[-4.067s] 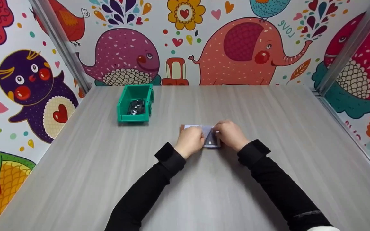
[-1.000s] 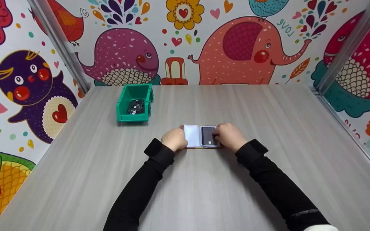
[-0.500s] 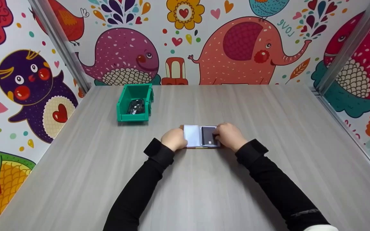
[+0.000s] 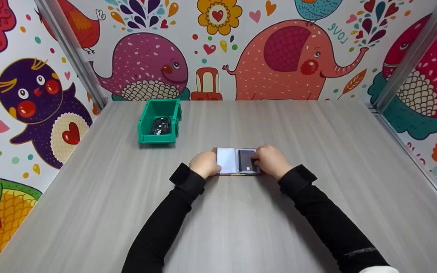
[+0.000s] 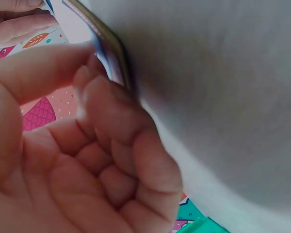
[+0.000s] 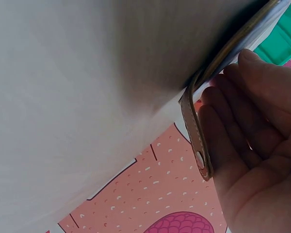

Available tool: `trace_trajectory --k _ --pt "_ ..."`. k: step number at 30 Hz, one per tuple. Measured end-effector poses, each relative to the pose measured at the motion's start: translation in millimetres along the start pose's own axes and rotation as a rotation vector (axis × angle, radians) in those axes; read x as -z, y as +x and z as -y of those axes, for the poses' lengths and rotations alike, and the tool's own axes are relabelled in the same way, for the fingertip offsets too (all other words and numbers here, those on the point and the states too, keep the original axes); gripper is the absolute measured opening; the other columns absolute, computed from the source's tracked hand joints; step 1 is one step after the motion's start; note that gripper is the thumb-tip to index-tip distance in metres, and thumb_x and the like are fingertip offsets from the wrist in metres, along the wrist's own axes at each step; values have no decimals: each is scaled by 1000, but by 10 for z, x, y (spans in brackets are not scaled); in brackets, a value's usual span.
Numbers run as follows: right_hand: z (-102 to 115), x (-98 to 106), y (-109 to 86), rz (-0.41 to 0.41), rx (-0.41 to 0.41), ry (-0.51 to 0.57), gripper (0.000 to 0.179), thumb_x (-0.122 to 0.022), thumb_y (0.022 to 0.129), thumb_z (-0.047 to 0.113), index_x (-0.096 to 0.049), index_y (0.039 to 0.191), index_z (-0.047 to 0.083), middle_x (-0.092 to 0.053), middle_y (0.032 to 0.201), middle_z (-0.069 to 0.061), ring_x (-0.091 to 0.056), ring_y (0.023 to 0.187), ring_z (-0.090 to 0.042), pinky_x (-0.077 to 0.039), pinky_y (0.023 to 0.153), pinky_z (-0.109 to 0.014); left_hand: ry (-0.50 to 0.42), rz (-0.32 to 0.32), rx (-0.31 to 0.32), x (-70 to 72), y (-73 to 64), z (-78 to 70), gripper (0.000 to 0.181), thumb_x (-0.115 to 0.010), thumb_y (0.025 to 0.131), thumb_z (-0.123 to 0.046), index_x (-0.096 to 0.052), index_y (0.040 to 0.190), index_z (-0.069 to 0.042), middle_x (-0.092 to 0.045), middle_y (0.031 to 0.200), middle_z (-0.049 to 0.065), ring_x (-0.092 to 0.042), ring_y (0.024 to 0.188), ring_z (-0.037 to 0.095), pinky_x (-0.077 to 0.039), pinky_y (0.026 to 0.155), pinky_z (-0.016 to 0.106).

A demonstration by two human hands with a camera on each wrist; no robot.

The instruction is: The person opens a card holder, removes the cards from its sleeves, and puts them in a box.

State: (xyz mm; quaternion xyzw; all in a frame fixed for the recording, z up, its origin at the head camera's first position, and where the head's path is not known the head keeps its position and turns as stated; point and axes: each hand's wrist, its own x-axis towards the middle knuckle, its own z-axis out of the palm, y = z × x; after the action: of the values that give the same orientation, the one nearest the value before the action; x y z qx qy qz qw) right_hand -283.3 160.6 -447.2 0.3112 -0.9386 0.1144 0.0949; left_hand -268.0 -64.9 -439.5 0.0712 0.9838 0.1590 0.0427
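A small card holder [image 4: 226, 160] lies spread open on the table, with pale clear sleeves and a brown cover. In its right-hand sleeve sits a black card [image 4: 246, 161] with a small light chip mark. My left hand [image 4: 205, 164] pinches the holder's left edge between thumb and fingers, the other fingers curled. At the right edge, my right hand [image 4: 272, 161] grips the holder, its thumb side over the card's border. A brown strap [image 6: 193, 133] with a snap button sticks out beside the right fingers in the right wrist view.
A green bin [image 4: 157, 140] stands at the back left of the grey table [image 4: 218, 227]. Dark cards or packets [image 4: 161, 126] lie inside it. Printed cartoon walls [image 4: 279, 57] and metal posts [image 4: 68, 53] border the table at the back and sides.
Since the oldest frame my left hand has moved left from the holder's middle to its left edge, and the raised clear sleeve now lies flat. Over the last second both hands have stayed nearly still.
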Motion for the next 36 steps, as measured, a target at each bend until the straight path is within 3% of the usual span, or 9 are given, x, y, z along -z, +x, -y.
trace_trajectory --k 6,11,17,23,29,36 --pt "-7 -7 -3 -11 4 4 6 -76 79 -4 -74 80 1 -70 85 -14 -66 82 -33 -52 76 -44 1 0 6 -4 13 -11 25 -72 83 -16 -69 99 4 -71 97 15 -64 82 29 -53 75 43" --pt "-22 -23 -2 -27 7 13 7 -76 77 -5 -73 77 1 -70 83 -14 -66 79 -32 -52 74 -44 -1 -42 -3 4 6 -42 23 -71 81 -14 -69 97 2 -71 96 14 -64 81 29 -53 73 44" --pt "-23 -27 3 -25 -1 8 7 -76 77 -5 -74 80 1 -71 84 -14 -66 80 -32 -52 75 -44 -63 -98 -23 7 28 -135 12 -67 82 -14 -66 80 -2 -67 84 9 -57 70 24 -52 67 43" --pt "-14 -27 7 -6 -1 13 8 -76 78 -4 -76 85 0 -71 88 -15 -66 84 -32 -53 77 -44 -124 -154 -79 -1 62 -261 35 -62 86 -10 -42 57 -13 -53 67 4 -47 61 22 -49 63 43" --pt "-14 -25 1 -16 9 12 8 -77 77 -5 -76 84 0 -71 86 -15 -66 83 -33 -53 76 -45 -161 -198 -137 -23 85 -345 34 -58 86 -6 -44 55 -10 -64 73 13 -61 69 32 -51 70 46" --pt "-20 -31 -1 -29 4 26 8 -77 76 -5 -76 83 0 -71 88 -16 -67 83 -33 -53 76 -45 -172 -201 -150 -78 102 -363 44 -58 84 -3 -31 52 -15 -45 59 4 -49 60 27 -50 68 46"
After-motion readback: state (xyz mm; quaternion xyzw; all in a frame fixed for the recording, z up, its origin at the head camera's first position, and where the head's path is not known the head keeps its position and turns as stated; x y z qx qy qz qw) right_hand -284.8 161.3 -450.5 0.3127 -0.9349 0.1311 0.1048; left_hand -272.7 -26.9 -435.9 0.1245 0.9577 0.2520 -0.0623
